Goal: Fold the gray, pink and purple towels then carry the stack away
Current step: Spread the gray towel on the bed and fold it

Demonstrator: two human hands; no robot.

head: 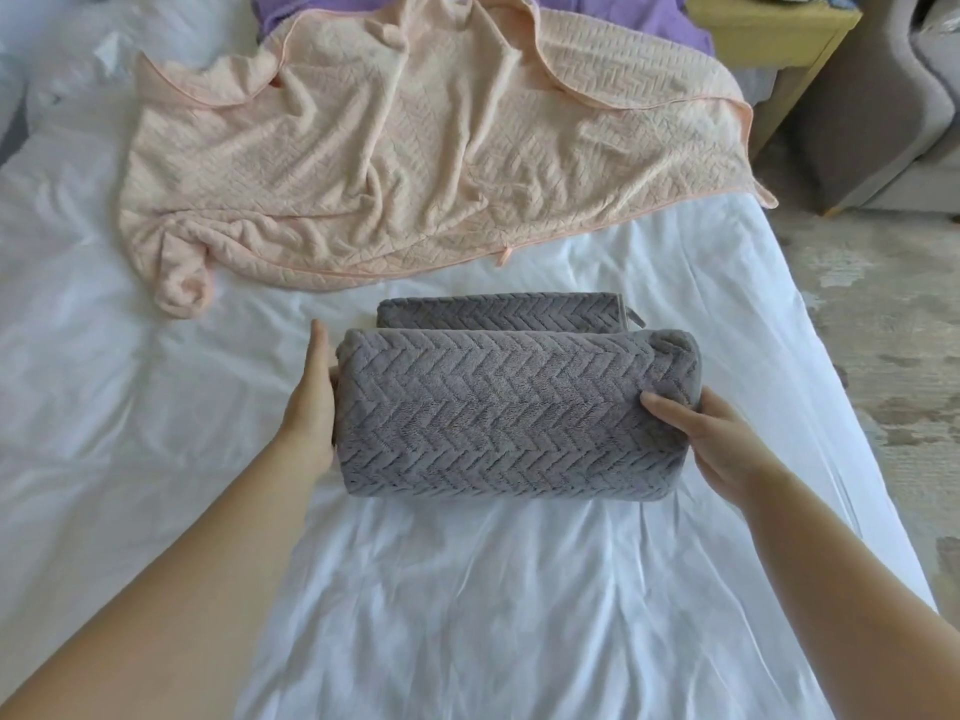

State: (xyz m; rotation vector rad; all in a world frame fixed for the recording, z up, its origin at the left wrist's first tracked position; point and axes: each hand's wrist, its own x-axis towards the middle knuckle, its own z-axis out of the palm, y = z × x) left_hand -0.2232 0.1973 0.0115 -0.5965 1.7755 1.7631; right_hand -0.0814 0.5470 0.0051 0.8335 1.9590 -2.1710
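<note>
The gray towel (498,407), with a herringbone weave, sits partly folded on the white bed (467,589), its near half raised and doubled toward the far half. My left hand (311,402) presses flat against its left end, fingers under the fold. My right hand (696,433) grips its right end, thumb on top. The pink towel (415,148) lies spread and rumpled farther up the bed. The purple towel (670,18) shows only as strips behind the pink one.
A yellow bedside table (769,33) stands at the upper right. A gray armchair (893,106) sits beside it. Patterned carpet (883,330) runs along the bed's right edge.
</note>
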